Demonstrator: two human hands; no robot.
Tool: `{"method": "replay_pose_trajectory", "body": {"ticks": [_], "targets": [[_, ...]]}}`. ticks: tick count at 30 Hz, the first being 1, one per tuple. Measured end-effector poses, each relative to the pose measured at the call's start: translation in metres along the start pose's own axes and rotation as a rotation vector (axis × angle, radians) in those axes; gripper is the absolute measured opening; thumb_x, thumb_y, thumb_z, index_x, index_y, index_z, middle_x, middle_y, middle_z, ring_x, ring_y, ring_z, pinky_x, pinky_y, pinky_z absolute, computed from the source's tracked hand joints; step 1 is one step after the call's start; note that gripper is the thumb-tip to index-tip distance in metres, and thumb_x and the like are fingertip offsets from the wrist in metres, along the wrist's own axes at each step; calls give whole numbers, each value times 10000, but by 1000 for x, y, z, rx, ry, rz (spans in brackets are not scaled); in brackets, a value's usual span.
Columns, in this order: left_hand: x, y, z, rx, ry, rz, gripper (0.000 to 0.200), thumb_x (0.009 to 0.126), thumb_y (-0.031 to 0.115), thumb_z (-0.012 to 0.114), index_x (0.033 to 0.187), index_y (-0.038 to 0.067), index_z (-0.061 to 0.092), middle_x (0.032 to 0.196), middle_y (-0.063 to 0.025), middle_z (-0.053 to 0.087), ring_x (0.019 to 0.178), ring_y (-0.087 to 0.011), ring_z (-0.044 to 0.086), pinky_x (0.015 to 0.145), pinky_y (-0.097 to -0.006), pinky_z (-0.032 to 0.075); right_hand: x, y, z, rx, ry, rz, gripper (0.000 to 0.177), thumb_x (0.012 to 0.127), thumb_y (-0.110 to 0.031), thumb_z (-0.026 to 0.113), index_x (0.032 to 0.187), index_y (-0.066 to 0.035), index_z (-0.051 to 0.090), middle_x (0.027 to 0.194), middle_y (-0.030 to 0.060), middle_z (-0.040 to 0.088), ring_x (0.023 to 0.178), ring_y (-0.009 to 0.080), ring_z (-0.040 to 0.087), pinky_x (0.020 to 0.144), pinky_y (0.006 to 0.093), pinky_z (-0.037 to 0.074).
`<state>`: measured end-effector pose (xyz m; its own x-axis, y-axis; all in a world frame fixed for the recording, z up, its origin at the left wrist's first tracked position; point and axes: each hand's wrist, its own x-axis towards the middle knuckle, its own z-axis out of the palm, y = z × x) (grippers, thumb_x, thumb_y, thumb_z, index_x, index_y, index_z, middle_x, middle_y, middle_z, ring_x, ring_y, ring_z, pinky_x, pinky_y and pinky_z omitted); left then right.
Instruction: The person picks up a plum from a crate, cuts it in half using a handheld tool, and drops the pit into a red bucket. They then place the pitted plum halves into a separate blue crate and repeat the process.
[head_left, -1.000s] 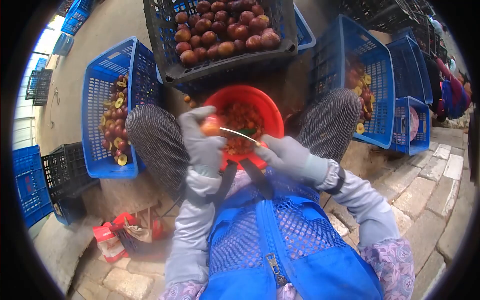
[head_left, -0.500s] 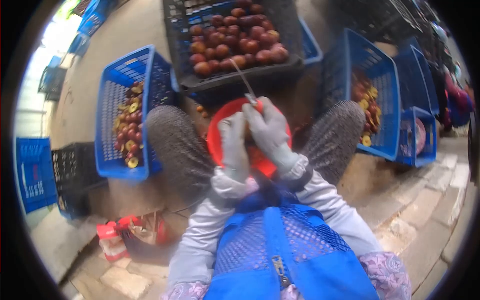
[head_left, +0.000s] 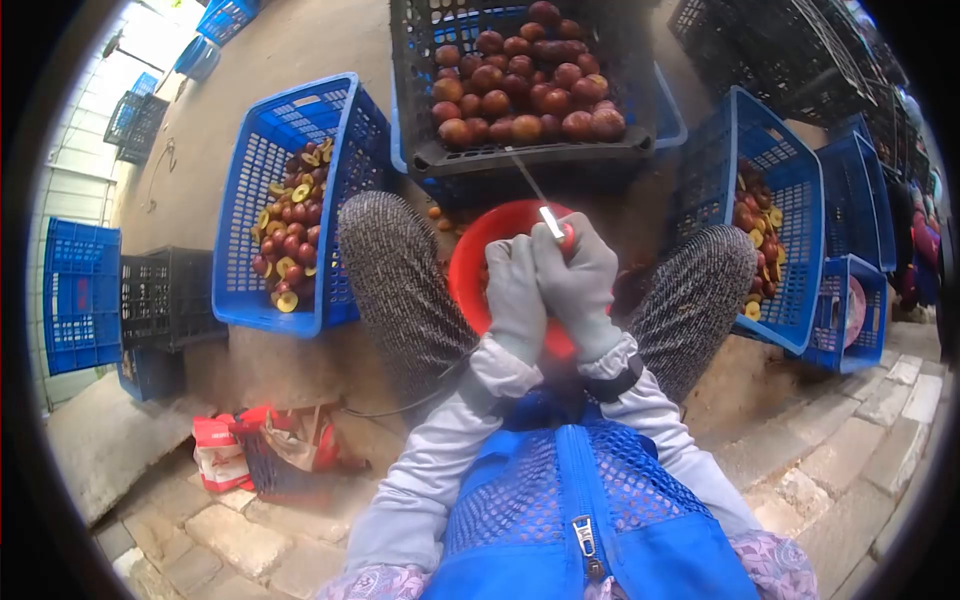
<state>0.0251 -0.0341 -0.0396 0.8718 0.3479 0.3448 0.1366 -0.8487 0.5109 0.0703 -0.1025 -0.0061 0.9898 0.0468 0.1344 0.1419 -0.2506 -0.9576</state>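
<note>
My right hand (head_left: 578, 272), in a grey glove, is closed around the red handle of a knife (head_left: 530, 182). Its thin blade points up and away, toward the black crate. My left hand (head_left: 516, 298), gloved too, is closed and pressed against the right one; whatever it holds is hidden by the fingers. Both hands are above a red basin (head_left: 468, 268) between my knees, and they cover most of its inside. Whole dark red plums (head_left: 520, 90) fill part of the black crate (head_left: 535, 160) in front of me.
Blue crates with cut plums stand on both sides: one at left (head_left: 228, 270), one at right (head_left: 800, 200). Further right is a small blue crate (head_left: 845, 345). A red bag (head_left: 220, 450) lies at lower left. Small orange pieces (head_left: 440, 218) dot the ground by the basin.
The camera view has shifted, so the scene sits further right. My hands have come closer together, closing the gap between them. The knife stays in my right hand.
</note>
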Motion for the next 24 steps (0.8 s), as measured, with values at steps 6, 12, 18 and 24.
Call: {"method": "replay_pose_trajectory", "body": {"ticks": [6,12,18,24], "targets": [[13,22,-4,-854,161,-425,131,876,155,539,842,40,489,727,-74,500,715,-246,517,648,-352,438,1,-9,7,165,49,128,182,811,-173,661,726,-62,546,582,102,562,516,228,571,511,325,442],[-2,-6,9,-626,-44,-201,107,866,150,567,903,59,525,800,-105,535,756,-290,552,659,-385,451,5,7,1,-90,-30,-331,139,750,-96,684,728,-69,549,573,73,527,503,200,531,479,322,424],[-32,-25,13,-742,-396,-413,199,905,131,537,1082,43,555,935,-79,628,868,-184,615,741,-307,503,-4,28,-5,-224,-218,-427,179,660,-156,712,696,-114,542,588,91,543,530,294,555,485,381,430],[-40,-33,8,-1633,-739,-1196,322,908,364,480,1077,90,492,803,-41,569,574,-122,534,425,-257,402,-2,41,-13,-240,-449,-492,176,630,-148,711,706,-107,558,607,67,558,570,273,570,513,379,446]]}}
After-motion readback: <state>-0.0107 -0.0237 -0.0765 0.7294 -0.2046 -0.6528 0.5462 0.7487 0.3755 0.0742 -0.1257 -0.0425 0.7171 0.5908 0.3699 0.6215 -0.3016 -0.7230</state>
